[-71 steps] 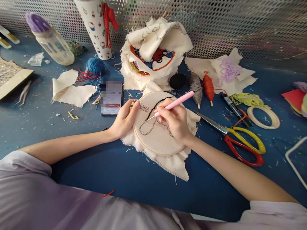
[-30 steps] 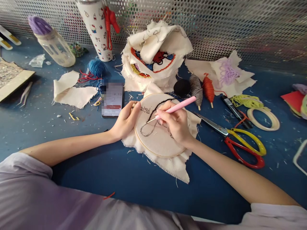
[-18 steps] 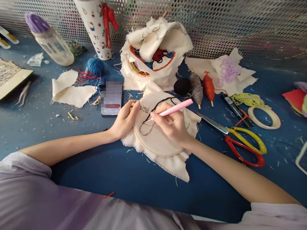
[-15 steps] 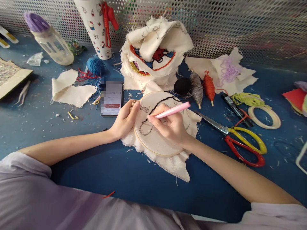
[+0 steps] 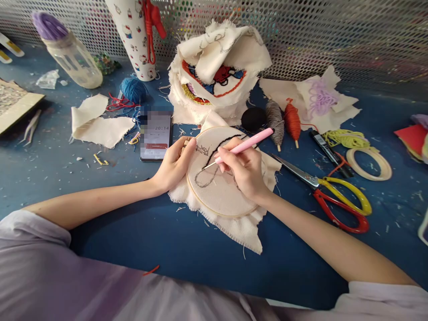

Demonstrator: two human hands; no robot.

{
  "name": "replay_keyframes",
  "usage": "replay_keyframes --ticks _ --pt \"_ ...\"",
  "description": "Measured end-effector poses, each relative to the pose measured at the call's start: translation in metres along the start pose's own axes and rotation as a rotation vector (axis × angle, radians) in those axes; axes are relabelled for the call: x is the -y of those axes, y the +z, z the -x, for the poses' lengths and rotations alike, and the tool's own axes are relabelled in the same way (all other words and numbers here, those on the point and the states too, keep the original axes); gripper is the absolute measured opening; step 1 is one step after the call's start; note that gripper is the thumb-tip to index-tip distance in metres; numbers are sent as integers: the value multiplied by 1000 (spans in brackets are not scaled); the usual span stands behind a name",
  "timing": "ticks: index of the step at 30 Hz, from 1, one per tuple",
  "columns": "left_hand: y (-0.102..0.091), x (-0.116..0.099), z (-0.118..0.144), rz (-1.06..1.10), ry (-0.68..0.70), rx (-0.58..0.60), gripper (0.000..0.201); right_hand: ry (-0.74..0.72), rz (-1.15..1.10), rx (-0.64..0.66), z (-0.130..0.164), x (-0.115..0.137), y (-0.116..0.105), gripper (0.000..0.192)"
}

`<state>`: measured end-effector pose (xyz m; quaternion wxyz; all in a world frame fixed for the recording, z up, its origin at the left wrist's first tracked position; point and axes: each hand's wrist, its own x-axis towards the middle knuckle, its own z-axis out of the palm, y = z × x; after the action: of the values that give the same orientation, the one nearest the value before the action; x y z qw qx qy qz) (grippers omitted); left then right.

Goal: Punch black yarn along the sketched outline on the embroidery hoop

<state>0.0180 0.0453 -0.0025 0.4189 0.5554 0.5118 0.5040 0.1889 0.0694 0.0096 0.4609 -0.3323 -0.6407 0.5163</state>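
Needle (image 5: 247,143), pinched in the right hand's (image 5: 245,171) fingers, slants leftward to the black line's (image 5: 212,154) near end while the left hand (image 5: 171,168) grips the hoop (image 5: 230,216).

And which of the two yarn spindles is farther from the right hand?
The orange spindle; the grey spindle lies between it and the black ball, closer to the right hand holding the pink tool.
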Motion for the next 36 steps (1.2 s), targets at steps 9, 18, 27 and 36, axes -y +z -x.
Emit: replay_keyframes --ticks 9,18,27,36 --pt "0 -1 0 -41 12 -3 29 -40 43 35 4 0 2 23" --pt "0 -2 -1 -24 7 -9 32 -46 71 37 5 -2 2 22" --pt "1 -2 -1 -38 31 -21 34 -297 317 192 11 -4 4 13" --pt "0 -2 0 33 -24 2 42 -317 426 169 11 -4 8 11"
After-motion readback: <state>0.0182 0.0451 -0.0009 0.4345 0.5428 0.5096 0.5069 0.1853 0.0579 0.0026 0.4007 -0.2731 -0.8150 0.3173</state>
